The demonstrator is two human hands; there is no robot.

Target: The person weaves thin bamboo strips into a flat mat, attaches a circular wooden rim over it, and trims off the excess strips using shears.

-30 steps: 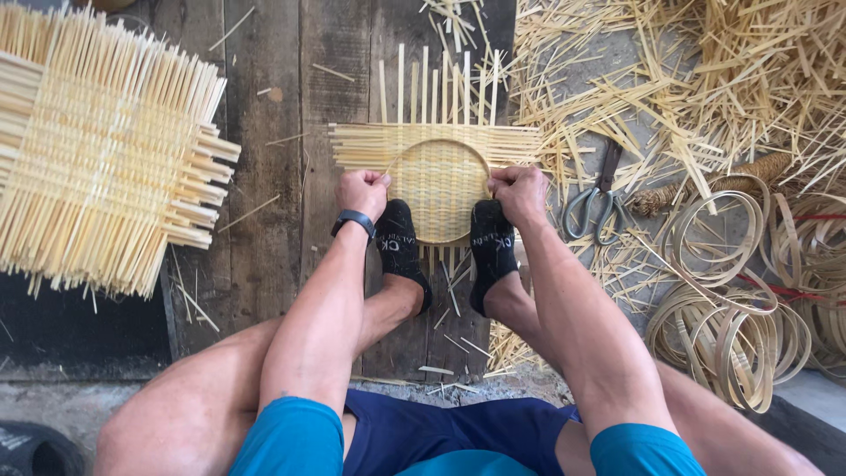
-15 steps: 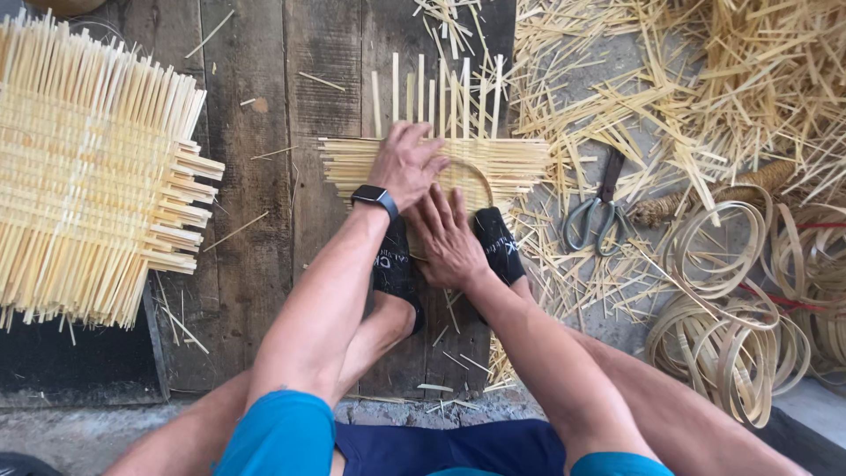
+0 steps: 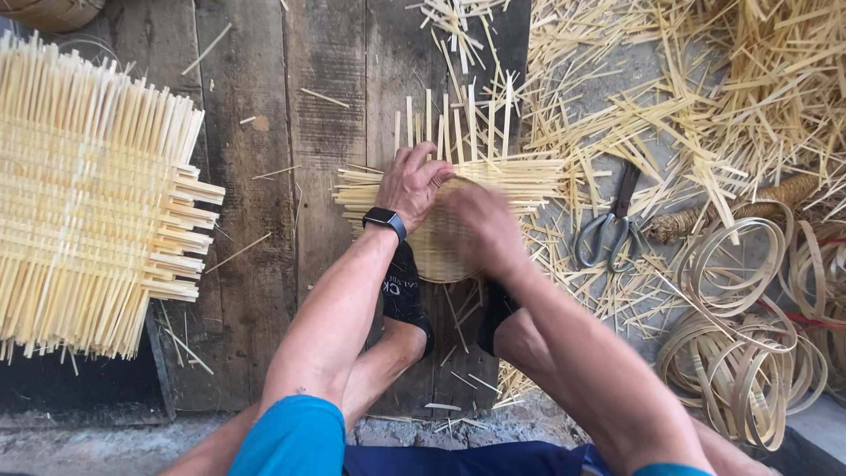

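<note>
On the plank floor (image 3: 247,176), with a large finished mat (image 3: 88,194) at the left and loose strips, coiled hoops (image 3: 749,353) and scissors (image 3: 608,229) at the right, the small woven piece (image 3: 458,189) lies ahead of the person's 2 dark-socked feet, which rest on its near edge. Compared with 1 second ago, when both hands sat at its 2 near corners, the left hand (image 3: 412,183) now lies flat with fingers spread on its left middle and the right hand (image 3: 480,225), blurred, covers its round centre, apparently flat with nothing gripped; judged, pressing the weave down has replaced holding the edges. The piece shows a tight round centre with straight pale strips projecting up and to both sides.
</note>
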